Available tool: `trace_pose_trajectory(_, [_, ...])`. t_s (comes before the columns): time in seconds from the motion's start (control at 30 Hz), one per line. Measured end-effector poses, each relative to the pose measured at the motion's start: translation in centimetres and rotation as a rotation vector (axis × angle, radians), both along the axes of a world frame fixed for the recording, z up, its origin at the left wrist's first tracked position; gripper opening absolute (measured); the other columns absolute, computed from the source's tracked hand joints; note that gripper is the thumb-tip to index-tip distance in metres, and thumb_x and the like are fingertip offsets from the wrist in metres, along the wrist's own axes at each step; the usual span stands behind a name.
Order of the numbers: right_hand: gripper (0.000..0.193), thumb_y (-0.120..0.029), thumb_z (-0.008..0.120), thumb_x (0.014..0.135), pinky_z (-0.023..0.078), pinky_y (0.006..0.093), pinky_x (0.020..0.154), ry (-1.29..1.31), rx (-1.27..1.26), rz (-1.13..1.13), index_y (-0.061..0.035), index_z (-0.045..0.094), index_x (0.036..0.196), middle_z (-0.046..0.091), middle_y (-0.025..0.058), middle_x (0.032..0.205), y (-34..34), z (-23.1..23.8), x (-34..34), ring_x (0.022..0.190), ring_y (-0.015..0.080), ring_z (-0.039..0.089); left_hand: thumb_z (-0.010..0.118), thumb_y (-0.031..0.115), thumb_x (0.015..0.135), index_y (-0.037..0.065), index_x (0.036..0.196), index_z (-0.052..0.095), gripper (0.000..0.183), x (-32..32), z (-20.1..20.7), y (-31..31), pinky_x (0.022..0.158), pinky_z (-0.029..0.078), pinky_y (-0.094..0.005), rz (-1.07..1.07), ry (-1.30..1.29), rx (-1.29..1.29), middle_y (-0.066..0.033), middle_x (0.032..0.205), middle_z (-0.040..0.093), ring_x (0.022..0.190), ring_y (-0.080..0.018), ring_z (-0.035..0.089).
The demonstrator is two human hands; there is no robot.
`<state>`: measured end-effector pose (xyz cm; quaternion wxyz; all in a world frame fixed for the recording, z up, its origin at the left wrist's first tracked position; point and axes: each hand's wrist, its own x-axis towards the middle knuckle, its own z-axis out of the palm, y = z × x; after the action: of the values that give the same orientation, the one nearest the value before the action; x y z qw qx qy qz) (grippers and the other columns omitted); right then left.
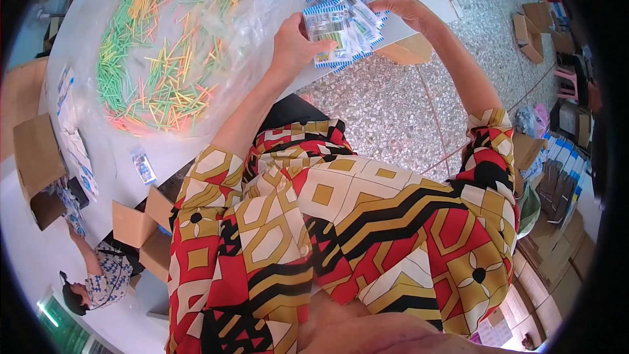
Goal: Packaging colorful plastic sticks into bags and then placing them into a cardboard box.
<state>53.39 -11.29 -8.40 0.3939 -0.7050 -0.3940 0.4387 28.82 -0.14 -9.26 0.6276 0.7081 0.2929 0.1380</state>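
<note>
A: Where do we find the packets (326,25)?

B: At the table's near edge, towards our right: a fanned pile, clear, with blue-and-white striped ends. We see green and yellow pieces through the front one

A: And how does our left hand (293,42) stand?

B: It pinches that front packet by its left side, thumb laid across the face, fingers mostly hidden behind. We cannot tell how many packets it grips

A: What about our right hand (405,8)?

B: It reaches over the pile's right side, thumb and fingers bent around a packet's edge. Whether they press together on it, we cannot tell

A: What else do we have on the white table (108,200)?

B: A big heap of short sticks (116,59), green, yellow and pinkish orange, lying on clear plastic sheeting (257,3) to the left of our hands. Near the table's edge, well apart from the pile, lies one loose packet (143,167)

A: And around us?

B: An open cardboard box (156,249) below that loose packet, a speckled floor (393,118) past the table, and at the lower left a co-worker (108,283) in a patterned top, one arm stretched towards another box (38,147)
</note>
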Motion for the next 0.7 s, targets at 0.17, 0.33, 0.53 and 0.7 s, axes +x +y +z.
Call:
trace_pose_trajectory(0.17, [0.063,-0.026,0.068,0.076,0.033,0.0333,0.096,0.04,0.014,0.029,-0.0099,0.044,0.132,0.055,0.0044,0.119,-0.1,1.1,-0.8,0.11,0.0146,0.049,0.082,0.018,0.054,0.0,0.1,0.056,0.056,0.3,0.1,-1.6,0.068,0.049,-0.0286,0.105,-0.185,0.121,-0.007,0.083,0.061,0.073,-0.0156,0.059])
trace_pose_trajectory(0.33, [0.076,-0.041,0.07,0.073,0.034,0.033,0.095,0.049,-0.152,0.018,-0.0108,0.039,0.135,0.052,0.0046,0.123,0.3,4.4,-2.2,0.112,0.0175,0.048,0.083,0.022,0.053,-0.001,0.1,0.052,0.061,0.5,0.0,-1.2,0.067,0.048,-0.0313,0.098,-0.06,0.261,-0.0088,0.081,0.06,0.071,-0.0192,0.059])
trace_pose_trajectory(0.53, [0.105,-0.044,0.079,0.061,0.034,0.0329,0.099,-0.358,-0.068,0.102,0.0028,0.024,0.138,0.046,0.0178,0.128,0.1,1.8,-3.2,0.119,0.0242,0.044,0.084,0.027,0.05,-0.001,0.106,0.05,0.071,0.7,-0.1,-1.7,0.075,0.047,-0.0361,0.123,0.032,0.392,-0.0132,0.092,0.059,0.084,-0.0258,0.059])
trace_pose_trajectory(0.7, [0.105,-0.032,0.084,0.057,0.035,0.033,0.099,-0.236,0.012,-0.018,0.0049,0.026,0.136,0.048,0.0189,0.126,1.0,1.1,-4.4,0.117,0.0248,0.047,0.084,0.028,0.05,0.0,0.111,0.05,0.075,0.5,0.3,-1.6,0.081,0.045,-0.0383,0.145,0.115,0.429,-0.0151,0.101,0.057,0.093,-0.0288,0.057])
